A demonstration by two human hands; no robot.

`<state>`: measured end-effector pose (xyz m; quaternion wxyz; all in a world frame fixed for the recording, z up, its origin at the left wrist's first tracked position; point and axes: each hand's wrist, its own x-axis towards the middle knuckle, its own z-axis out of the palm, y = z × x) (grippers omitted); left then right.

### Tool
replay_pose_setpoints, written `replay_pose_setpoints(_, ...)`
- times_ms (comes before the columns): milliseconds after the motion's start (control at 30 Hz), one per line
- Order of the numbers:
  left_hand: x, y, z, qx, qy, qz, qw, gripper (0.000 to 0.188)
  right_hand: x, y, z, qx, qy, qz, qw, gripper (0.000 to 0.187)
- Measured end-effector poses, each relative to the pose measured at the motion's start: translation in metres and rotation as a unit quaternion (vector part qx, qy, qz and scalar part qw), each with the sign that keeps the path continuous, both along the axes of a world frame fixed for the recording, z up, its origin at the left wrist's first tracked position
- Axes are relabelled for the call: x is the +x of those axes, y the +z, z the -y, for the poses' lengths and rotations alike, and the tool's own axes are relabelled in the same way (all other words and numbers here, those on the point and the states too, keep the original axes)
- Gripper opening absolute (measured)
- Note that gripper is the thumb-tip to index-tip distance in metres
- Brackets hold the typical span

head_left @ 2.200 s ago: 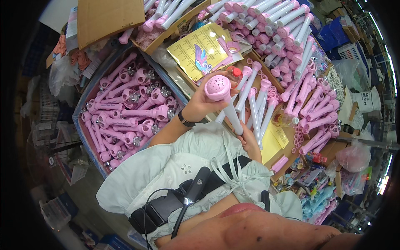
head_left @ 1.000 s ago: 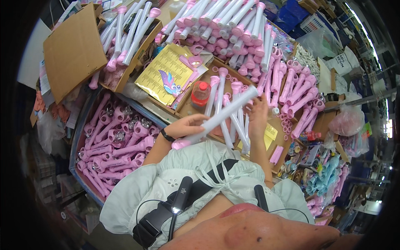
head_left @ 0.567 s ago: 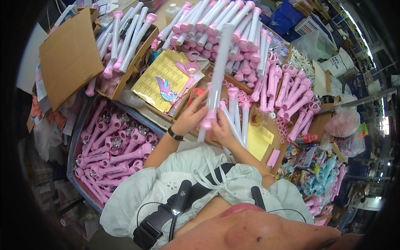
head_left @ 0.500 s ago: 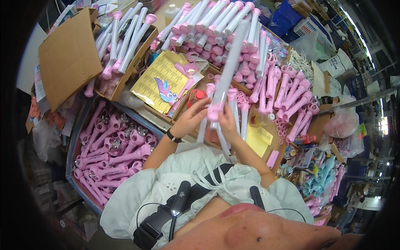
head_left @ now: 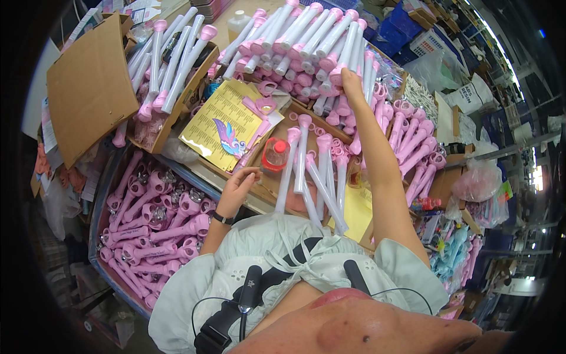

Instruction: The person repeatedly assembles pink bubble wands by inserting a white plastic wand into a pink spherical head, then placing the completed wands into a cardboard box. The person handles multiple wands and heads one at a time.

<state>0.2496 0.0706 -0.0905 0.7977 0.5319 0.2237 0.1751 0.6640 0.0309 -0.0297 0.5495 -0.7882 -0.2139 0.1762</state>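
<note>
Reaching far forward, my right hand (head_left: pixel 352 85) is closed on the pink end of a white tube (head_left: pixel 344 59), which lies on top of a large pile of similar pink-ended white tubes (head_left: pixel 289 35). My left hand (head_left: pixel 237 187) is loosely closed, fingers curled together, and nothing shows in it. It is beside a clear bottle with a red cap (head_left: pixel 275 154), near the wooden tray's edge. Several pink-ended tubes (head_left: pixel 302 153) lean in front of my body, right of the bottle.
Left of me is a blue-rimmed bin (head_left: pixel 97 218) of pink handles. A cardboard box (head_left: pixel 171 127) holds more tubes, and a yellow printed sheet (head_left: pixel 206 127) lies beside it. Pink handles (head_left: pixel 415 130) and a yellow paper pad (head_left: pixel 356 209) are at the right.
My right hand has carried the tube from in front of me forward to the pile. My left hand has let go of the tube and moved left and down.
</note>
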Motion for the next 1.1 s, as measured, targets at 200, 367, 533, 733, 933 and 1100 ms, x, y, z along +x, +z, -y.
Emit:
replay_pose_setpoints(200,0.001,-0.003,-0.004,0.004,0.004,-0.010,1.000,0.027,0.023,-0.023,-0.017,-0.002,-0.015,0.018,1.000,0.052)
replay_pose_setpoints(367,0.006,-0.009,-0.004,0.012,-0.011,-0.013,1.000,0.023,0.039,-0.047,-0.025,0.020,-0.142,0.236,0.961,0.057)
replay_pose_setpoints(533,0.011,-0.012,-0.002,0.017,-0.031,-0.014,0.999,0.025,0.039,-0.046,-0.012,-0.015,-0.162,0.222,0.961,0.061)
replay_pose_setpoints(733,0.012,-0.011,0.001,0.024,-0.034,-0.022,0.999,0.024,0.020,-0.060,-0.008,0.073,-0.160,0.292,0.940,0.053)
replay_pose_setpoints(933,0.012,-0.009,0.004,0.037,-0.046,-0.030,0.998,0.023,0.009,-0.083,0.008,0.307,-0.080,0.044,0.947,0.055)
replay_pose_setpoints(1100,0.014,-0.007,0.006,0.063,-0.059,-0.033,0.996,0.023,-0.009,-0.097,0.027,0.230,-0.114,0.055,0.965,0.046)
